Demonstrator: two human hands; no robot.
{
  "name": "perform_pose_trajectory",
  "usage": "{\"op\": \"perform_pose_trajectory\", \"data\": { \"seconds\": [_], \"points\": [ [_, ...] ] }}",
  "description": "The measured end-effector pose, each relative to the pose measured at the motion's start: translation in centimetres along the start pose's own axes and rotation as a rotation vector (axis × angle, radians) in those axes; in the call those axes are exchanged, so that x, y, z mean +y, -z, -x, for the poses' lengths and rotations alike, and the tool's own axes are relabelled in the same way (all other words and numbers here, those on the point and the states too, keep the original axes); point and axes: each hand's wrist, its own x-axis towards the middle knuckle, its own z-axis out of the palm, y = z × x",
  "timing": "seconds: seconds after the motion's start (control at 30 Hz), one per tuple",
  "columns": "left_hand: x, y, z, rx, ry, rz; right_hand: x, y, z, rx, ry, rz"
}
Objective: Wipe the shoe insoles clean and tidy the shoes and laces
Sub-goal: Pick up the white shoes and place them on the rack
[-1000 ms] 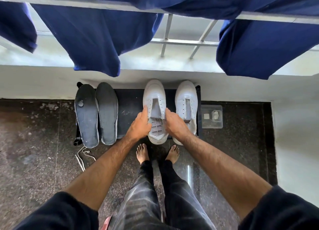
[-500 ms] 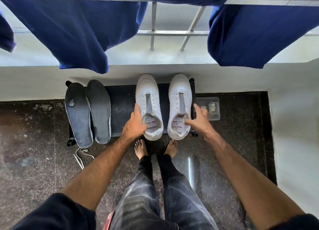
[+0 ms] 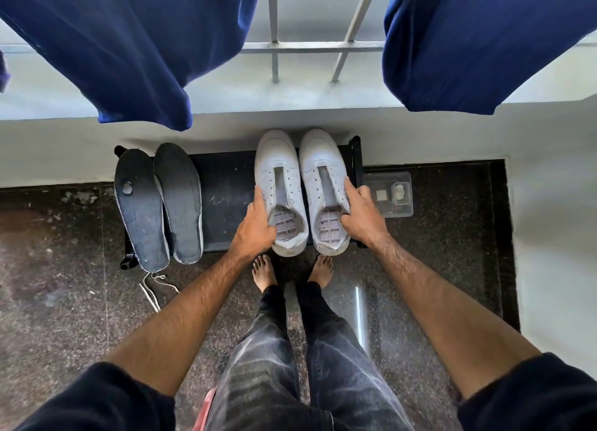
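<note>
Two white laceless shoes stand side by side on a low black stand [image 3: 226,197], toes toward the wall. My left hand [image 3: 255,227] grips the outer side of the left shoe [image 3: 277,159] near its opening. My right hand [image 3: 363,215] grips the outer side of the right shoe [image 3: 323,159]. Both shoes are without insoles, so their gridded bottoms show. Two dark grey insoles [image 3: 139,210] [image 3: 179,201] lie side by side on the stand's left end. A white lace [image 3: 151,288] trails on the floor below them.
A clear plastic box [image 3: 392,194] with small items sits on the floor right of the stand. Blue cloths [image 3: 129,49] hang from a railing above. My bare feet [image 3: 265,269] stand just in front of the stand. A white wall [image 3: 555,236] borders the right.
My right hand moved from the left shoe to the right shoe's outer side. Both hands now hold one shoe each, and the shoes sit closer together.
</note>
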Motion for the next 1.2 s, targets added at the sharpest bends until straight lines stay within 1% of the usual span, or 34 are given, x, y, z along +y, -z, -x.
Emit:
{"op": "perform_pose_trajectory", "data": {
  "seconds": [0.17, 0.33, 0.53, 0.73, 1.0, 1.07, 1.1, 1.2],
  "points": [
    [0.0, -0.2, 0.1, -0.002, -0.010, -0.026, 0.2, -0.1, 0.0, 0.001, 0.015, 0.017],
    [-0.1, -0.3, 0.1, -0.017, -0.022, -0.028, 0.3, -0.5, -0.3, -0.032, 0.013, -0.104],
    [-0.4, -0.3, -0.1, -0.015, -0.042, -0.028, 0.3, -0.9, -0.4, -0.007, 0.012, -0.137],
    [-0.7, 0.0, 0.3, -0.027, -0.066, -0.071, 0.3, -1.2, 0.0, 0.015, 0.008, -0.102],
    [-0.5, 0.2, 0.5, -0.037, -0.060, -0.107, -0.2, -0.6, 0.2, -0.063, 0.009, -0.073],
    [-0.3, 0.4, 1.1, -0.024, -0.062, -0.143, -0.7, -0.1, 0.7, -0.073, 0.011, -0.010],
    [-0.1, 0.6, 1.6, -0.002, -0.075, -0.168, -1.0, 0.3, 1.0, -0.048, 0.033, 0.059],
    [0.5, 1.3, 3.4, 0.101, -0.136, -0.241, -2.2, 1.3, 2.6, 0.108, 0.208, 0.269]
  ]
}}
